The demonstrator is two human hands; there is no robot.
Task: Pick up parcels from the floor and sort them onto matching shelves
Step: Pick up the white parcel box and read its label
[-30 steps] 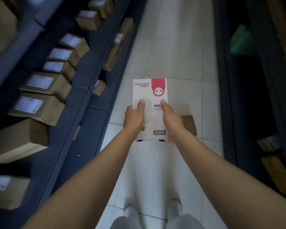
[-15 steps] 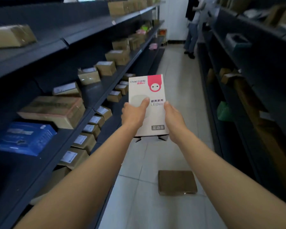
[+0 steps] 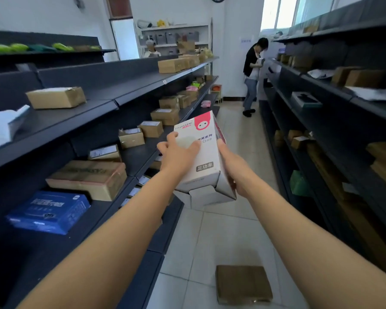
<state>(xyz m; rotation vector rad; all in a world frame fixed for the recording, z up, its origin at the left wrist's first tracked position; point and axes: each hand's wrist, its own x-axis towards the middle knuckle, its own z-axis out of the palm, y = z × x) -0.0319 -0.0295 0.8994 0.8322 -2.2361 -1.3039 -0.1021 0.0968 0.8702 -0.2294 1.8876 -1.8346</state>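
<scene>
Item: tall white cardboard carton with red top panel and grey label (image 3: 206, 157), held above the aisle floor, tilted, beside the dark left shelving (image 3: 129, 99). Left hand (image 3: 176, 152) is clamped on the front face; right hand (image 3: 232, 168) is wrapped round the right edge and lower corner. Bottom flaps (image 3: 201, 197) are seen hanging open. Risk: contents may be lost through the unsealed base if the carton is tipped further. Flat brown cardboard parcel (image 3: 243, 284) lies on the floor tiles underfoot; it may be trodden on.
</scene>
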